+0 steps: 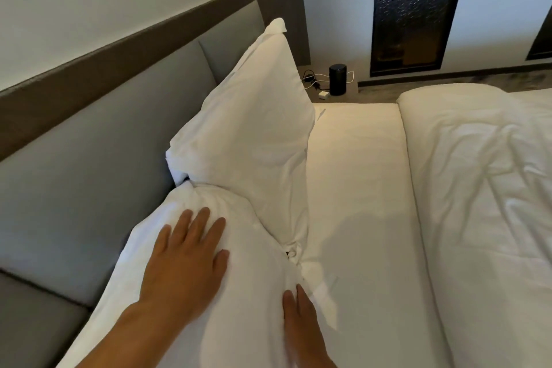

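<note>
Two white pillows lean against the grey padded headboard (89,164). The near pillow (239,293) lies under both my hands. My left hand (185,260) presses flat on its upper part with fingers spread and straight. My right hand (301,326) rests flat on its right edge, fingers straight and together, where it meets the white sheet (358,203). The far pillow (251,128) stands tilted on its end against the headboard, its lower corner touching the near pillow.
A rumpled white duvet (484,188) covers the right part of the bed. Beyond the bed's far edge, a low bedside table (346,96) holds a black cylinder (338,80), cables and a small white plug. A dark textured glass panel (415,9) stands in the wall behind.
</note>
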